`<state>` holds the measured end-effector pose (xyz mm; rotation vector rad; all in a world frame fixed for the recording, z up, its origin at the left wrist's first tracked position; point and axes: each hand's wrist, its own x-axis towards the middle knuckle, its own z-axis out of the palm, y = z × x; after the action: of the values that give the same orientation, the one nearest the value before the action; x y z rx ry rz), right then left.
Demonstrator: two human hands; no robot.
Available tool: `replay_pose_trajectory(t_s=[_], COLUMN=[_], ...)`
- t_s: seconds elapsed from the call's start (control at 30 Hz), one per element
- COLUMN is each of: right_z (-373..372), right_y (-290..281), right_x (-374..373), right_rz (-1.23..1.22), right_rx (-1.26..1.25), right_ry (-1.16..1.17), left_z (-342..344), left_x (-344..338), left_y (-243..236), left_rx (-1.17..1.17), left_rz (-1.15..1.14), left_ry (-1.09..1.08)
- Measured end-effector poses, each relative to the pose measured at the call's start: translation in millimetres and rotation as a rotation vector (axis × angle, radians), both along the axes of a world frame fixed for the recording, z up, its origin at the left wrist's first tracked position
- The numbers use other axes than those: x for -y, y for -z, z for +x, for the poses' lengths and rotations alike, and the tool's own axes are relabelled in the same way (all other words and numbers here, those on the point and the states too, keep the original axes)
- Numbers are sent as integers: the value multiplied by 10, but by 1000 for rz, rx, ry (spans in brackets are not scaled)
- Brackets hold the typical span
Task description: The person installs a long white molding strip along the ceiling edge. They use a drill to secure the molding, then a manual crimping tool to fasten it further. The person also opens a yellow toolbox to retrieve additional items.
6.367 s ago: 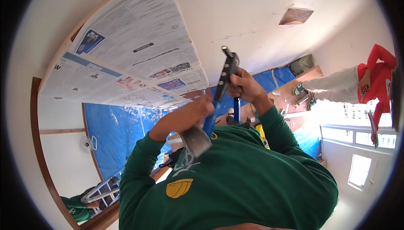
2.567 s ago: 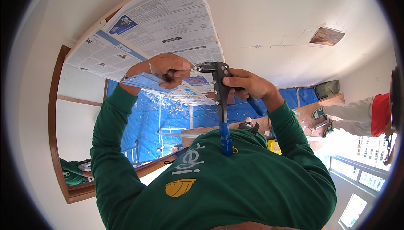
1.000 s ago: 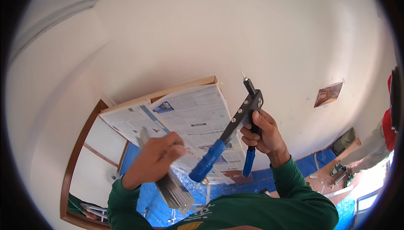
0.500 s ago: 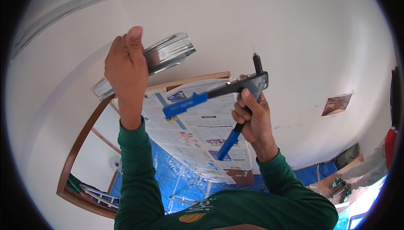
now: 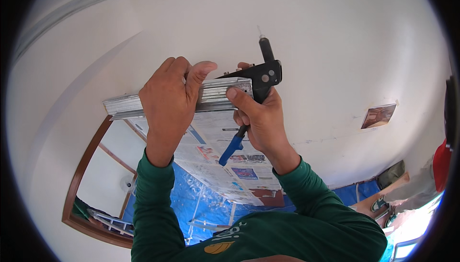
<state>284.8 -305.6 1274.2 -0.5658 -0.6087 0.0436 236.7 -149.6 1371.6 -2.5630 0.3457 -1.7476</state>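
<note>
1. Head view: the left hand (image 5: 168, 94) curls around a ridged metal bundle (image 5: 218, 90), thumb jutting right above its upper edge.
2. Its right hand (image 5: 261, 118) presses a thumb on the bundle's right end and grips a black-and-blue rivet gun (image 5: 269, 73) behind it, nose upward.
3. Ridged metal bundle lies nearly level, in front of a newspaper-covered panel (image 5: 215, 142); I cannot tell whether they touch.

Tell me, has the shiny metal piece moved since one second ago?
Yes, upward: the shiny metal piece was low in front of the newspaper-covered panel; now the left hand holds it higher, covering the panel's top.
</note>
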Motion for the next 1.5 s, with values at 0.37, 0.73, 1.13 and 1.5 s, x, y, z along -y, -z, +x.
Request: replay_pose_trajectory(t_s=[0.37,0.73,1.13,1.5], right_z=[-53,99,1028,2432], right_y=[33,-396,-1333,-2391], right_x=[-266,-410,-65,-192], right_rz=[70,31,4,137], right_rx=[-124,-103,189,305], right_ry=[90,93,112,98], left_z=[-88,-197,711,2053], left_x=[-550,-1218,-1414,-1163], left_y=[-35,-434,-2391,-3229], left_rx=[303,38,137,22], left_rz=[259,768,494,359], left_ry=[300,-199,-309,-466])
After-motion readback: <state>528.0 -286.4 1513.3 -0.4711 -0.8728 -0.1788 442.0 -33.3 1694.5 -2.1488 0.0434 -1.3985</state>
